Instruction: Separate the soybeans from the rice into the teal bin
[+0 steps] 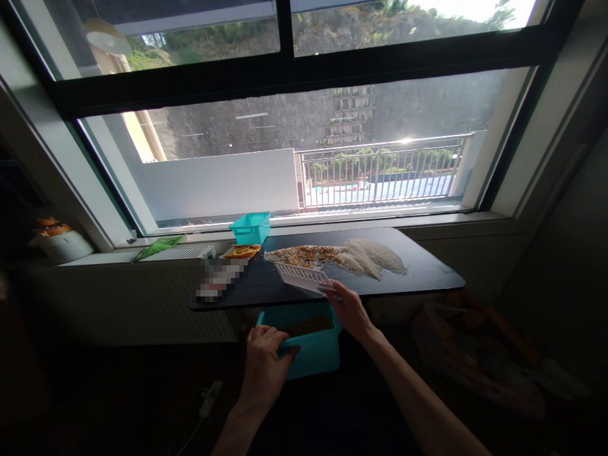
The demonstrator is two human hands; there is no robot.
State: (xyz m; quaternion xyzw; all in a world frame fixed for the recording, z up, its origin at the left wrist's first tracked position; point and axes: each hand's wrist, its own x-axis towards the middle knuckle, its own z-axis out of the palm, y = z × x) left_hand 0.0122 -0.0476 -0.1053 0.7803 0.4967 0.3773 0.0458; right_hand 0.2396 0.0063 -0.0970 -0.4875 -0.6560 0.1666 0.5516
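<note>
My right hand (350, 309) is closed on the right end of a white slotted plastic piece (304, 277), tilted at the front edge of a dark table (422, 272). Just behind it, orange-yellow kernels (304, 255) that look like corn lie spread out. They run into a pile of small white grains (373, 255), like rice, on the right. Below the table edge, my left hand (266, 351) grips the near left rim of a turquoise plastic bin (317, 353). Brownish grains (308, 325) lie inside this bin; the table edge hides its far side.
A smaller turquoise basket (250, 228) stands at the table's back left, by an orange-and-yellow packet (241, 251) and a blurred-out flat item (221, 280). A green cloth (161, 247) lies on the radiator (142, 304). A power strip (209, 399) is on the floor.
</note>
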